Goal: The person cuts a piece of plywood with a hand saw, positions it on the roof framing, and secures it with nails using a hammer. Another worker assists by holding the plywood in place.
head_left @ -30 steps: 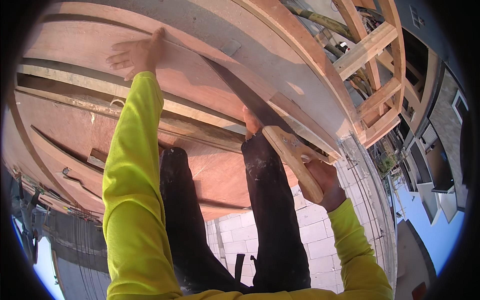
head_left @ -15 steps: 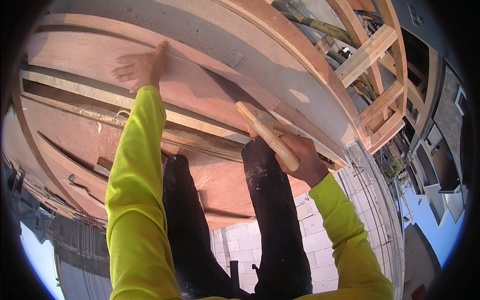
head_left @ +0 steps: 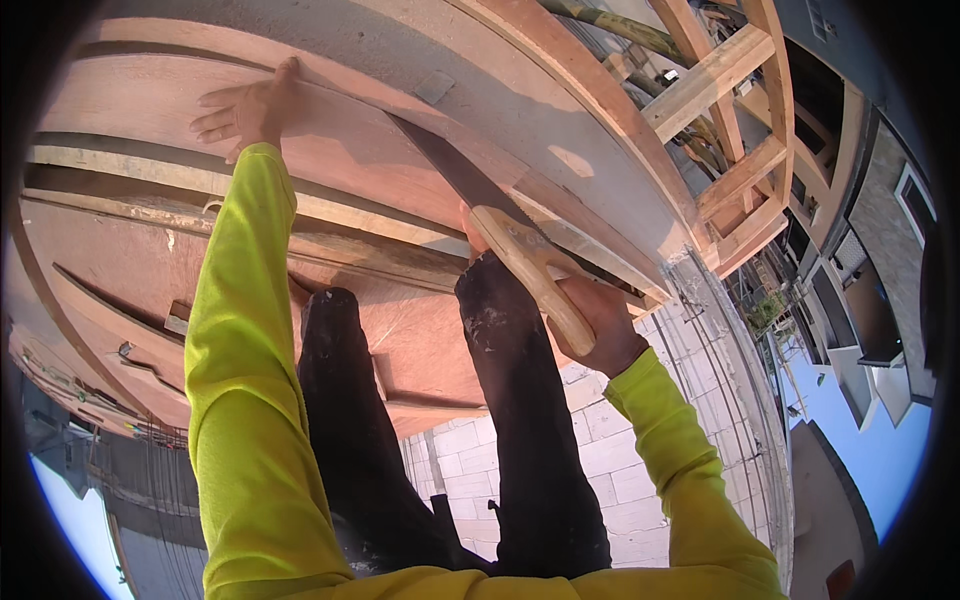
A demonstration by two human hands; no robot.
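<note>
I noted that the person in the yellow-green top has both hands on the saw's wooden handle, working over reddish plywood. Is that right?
Not quite: both hands is wrong. The head view shows only the right hand gripping the saw's wooden handle; the left hand lies spread on the reddish plywood.

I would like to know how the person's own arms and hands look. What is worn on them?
The left sleeve and right sleeve are long, bright yellow-green and creased, narrowing toward the wrists. No print or stripe shows on them. The left hand and right hand are bare, without gloves.
</note>
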